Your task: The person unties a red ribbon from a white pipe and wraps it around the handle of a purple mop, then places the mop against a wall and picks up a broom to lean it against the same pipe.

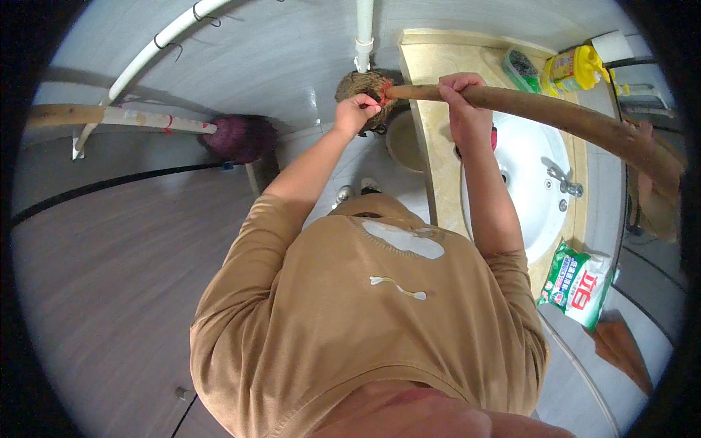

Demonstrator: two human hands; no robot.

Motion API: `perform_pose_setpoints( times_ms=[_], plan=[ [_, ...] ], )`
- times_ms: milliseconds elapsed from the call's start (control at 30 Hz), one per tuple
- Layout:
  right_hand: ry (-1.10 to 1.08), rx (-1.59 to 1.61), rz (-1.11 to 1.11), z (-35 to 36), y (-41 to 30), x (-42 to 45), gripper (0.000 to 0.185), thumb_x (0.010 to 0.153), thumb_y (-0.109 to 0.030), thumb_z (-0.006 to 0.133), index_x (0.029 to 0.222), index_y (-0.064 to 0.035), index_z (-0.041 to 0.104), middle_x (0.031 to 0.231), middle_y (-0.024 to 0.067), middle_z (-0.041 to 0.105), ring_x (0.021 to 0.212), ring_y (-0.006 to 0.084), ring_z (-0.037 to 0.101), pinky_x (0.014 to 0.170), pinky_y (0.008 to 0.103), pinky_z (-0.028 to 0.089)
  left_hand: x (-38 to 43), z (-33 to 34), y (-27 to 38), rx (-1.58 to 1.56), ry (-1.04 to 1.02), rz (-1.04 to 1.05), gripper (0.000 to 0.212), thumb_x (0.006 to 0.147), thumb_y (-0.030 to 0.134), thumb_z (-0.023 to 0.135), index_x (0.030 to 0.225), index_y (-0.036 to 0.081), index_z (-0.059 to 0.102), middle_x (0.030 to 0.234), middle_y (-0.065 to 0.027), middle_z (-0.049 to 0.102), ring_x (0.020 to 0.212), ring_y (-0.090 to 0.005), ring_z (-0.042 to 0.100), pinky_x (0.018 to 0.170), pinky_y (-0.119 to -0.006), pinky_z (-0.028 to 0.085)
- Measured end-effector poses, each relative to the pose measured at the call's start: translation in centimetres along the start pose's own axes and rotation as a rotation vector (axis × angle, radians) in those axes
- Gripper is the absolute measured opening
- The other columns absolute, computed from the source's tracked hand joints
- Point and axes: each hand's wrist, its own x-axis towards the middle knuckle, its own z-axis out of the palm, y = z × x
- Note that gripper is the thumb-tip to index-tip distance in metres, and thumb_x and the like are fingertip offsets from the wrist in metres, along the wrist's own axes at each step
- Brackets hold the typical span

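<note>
My right hand (465,104) is wrapped around the wooden handle (558,112) of a mop, which runs from the upper middle out to the right edge. Brown, shaggy strands form the mop head (361,90), hanging beyond the counter's left end. Red cord (385,94) is tied where handle and head meet. The thumb and fingers of my left hand (356,115) are pinched together at this cord, apparently on a strand of it. Below the mop head, partly hidden, a round bucket (405,145) stands on the tiled floor.
To the right, a beige counter (446,180) holds a white washbasin (526,213) with a metal faucet (564,182). A yellow bottle (575,71), a scrubber tub (520,70) and a detergent bag (580,284) surround it. A purple mop (241,137) and white pipe (137,57) are left.
</note>
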Motion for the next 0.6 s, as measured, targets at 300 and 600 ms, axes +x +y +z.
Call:
perform_pose_setpoints(
  times_ms=[300,600],
  plan=[
    [-0.031,-0.033,-0.039,-0.2,0.6,0.4,0.020,0.067,0.005,0.061,0.076,-0.0053,0.047,0.078,0.0067,0.054,0.078,0.0159,0.051,0.074,0.0273,0.041,-2.0,-1.3,2.9,-0.530,-0.158,-0.337,0.006,0.083,0.009,0.052,0.087,0.005,0.050,0.081,-0.0059,0.059,0.069,-0.0138,0.057,0.060,-0.024,0.047],
    [0.003,0.001,-0.031,0.1,0.3,0.5,0.020,0.067,0.005,0.061,0.077,-0.0055,0.047,0.078,0.0069,0.054,0.078,0.0164,0.052,0.075,0.0280,0.042,-1.4,-0.8,2.5,-0.671,-0.126,-0.377,0.010,0.087,0.010,0.045,0.093,0.003,0.043,0.083,-0.0127,0.058,0.064,-0.0182,0.059,0.056,-0.025,0.050]
  ],
)
